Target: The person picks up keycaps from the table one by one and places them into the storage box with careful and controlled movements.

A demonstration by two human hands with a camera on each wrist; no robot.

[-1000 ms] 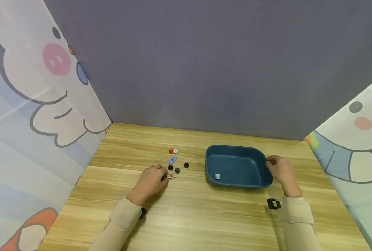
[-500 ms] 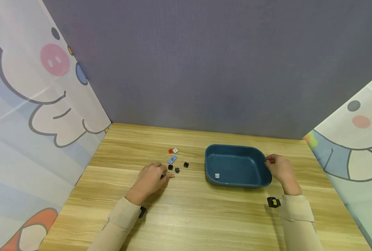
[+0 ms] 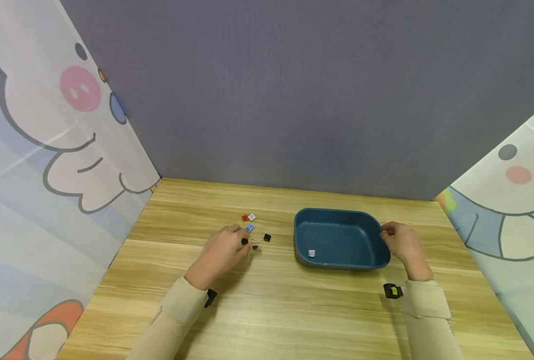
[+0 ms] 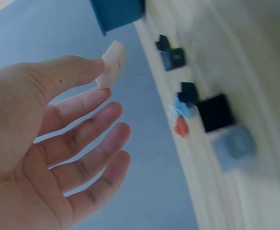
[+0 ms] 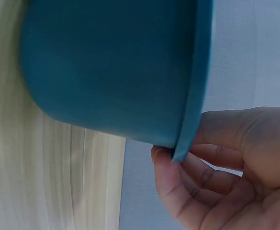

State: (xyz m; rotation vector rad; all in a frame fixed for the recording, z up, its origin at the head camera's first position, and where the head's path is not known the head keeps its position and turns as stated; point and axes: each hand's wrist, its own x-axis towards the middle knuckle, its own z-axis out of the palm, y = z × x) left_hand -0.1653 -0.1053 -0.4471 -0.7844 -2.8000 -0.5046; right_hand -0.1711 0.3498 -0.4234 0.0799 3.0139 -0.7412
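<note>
Between thumb and index finger, my left hand (image 3: 220,250) pinches a long cream keycap (image 4: 112,64), raised off the table in the left wrist view; its other fingers are spread loosely. Close by on the wood lie black keycaps (image 4: 215,112), a blue keycap (image 3: 249,228), a red one (image 3: 245,218) and a white one (image 3: 251,217). A grey keycap (image 4: 234,147) shows blurred in the left wrist view. My right hand (image 3: 403,245) grips the right rim of a blue plastic bin (image 5: 106,72) with thumb and fingertips. Inside the bin rests one white keycap (image 3: 312,253).
The wooden table (image 3: 294,315) ends at a grey partition (image 3: 267,100) behind. Cartoon-printed sheets stand at the left (image 3: 32,200) and right. One more black keycap (image 3: 267,237) lies between the left hand and the bin.
My left hand has picked up the cream keycap from the table and moved it slightly up and to the right. The right hand and bin stay where they were.
</note>
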